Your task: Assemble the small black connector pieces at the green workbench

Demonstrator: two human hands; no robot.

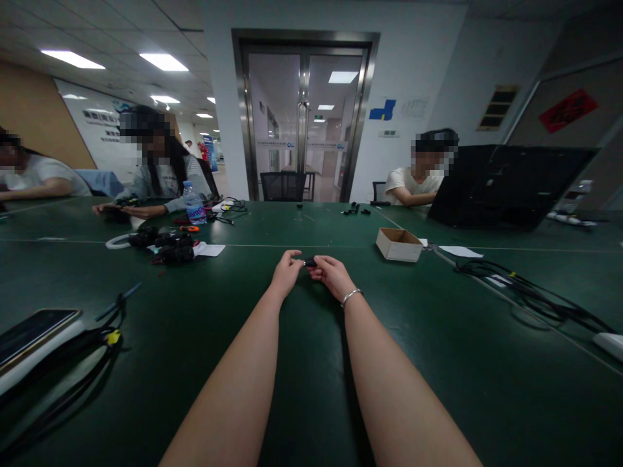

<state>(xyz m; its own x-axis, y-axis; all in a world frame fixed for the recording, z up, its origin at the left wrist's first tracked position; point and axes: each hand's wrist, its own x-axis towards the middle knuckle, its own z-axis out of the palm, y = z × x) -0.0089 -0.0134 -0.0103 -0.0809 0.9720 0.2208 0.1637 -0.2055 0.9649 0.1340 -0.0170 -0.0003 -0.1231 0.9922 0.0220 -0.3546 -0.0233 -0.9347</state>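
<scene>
Between my two hands, above the green table (311,337), is a small black object (310,262) with a light, shiny tip at its left end. My right hand (333,275) pinches its dark body from the right, and a silver bracelet (351,297) circles that wrist. On the other side, my left hand (286,272) has its fingers at the shiny tip, with the index finger stretched out above. What exactly the object is, I cannot make out.
An open white box (399,246) stands right of my hands. Black devices (168,245), a bottle (195,204) and a phone (36,334) lie or stand left. Cables (540,295) and a large black monitor (506,185) are right. Several people sit across the table.
</scene>
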